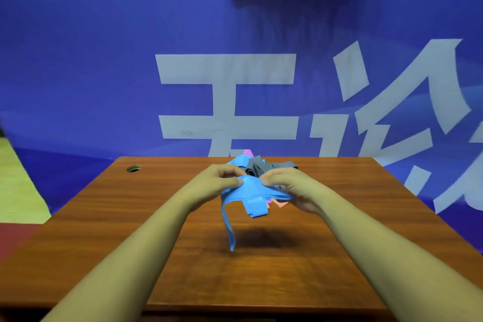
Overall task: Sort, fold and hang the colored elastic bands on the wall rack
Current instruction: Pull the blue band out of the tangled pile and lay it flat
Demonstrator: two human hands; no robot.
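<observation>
Both the left hand (222, 181) and right hand (285, 185) pinch a limp, light blue band (245, 189); best gripped at its ends, since loose tails dangle.

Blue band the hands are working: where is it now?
Head view, centre: the blue band is held above the wooden table, pinched between the left hand and the right hand, one end dangling. The pile of other bands lies just behind.

Bright, even overhead light, soft shadow on the table (261, 282), wide-angle edge bending, slight blur.
</observation>
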